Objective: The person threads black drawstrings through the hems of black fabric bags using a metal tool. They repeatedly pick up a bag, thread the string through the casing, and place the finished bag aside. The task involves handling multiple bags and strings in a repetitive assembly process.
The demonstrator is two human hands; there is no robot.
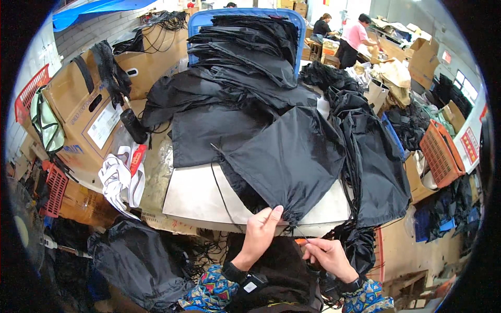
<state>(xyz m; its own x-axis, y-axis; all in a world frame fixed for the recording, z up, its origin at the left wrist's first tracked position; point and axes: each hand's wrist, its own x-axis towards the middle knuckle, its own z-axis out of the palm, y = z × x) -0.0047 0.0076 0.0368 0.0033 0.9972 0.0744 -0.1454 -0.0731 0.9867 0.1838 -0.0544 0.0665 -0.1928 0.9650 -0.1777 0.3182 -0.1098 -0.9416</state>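
Observation:
A black drawstring bag lies spread over a white board, one corner bunched toward me. My left hand pinches that gathered corner between thumb and fingers. Just to its right, my right hand is closed on a thin dark cord that runs up to the bunched fabric. A small orange piece shows at the right fingertips; what it belongs to is hidden. Another black cord trails from the bag's left corner across the board.
Stacked black bags lean against a blue plastic crate at the back. More bags hang over the right table edge. At left are a cardboard box and white straps. A person in pink works far behind.

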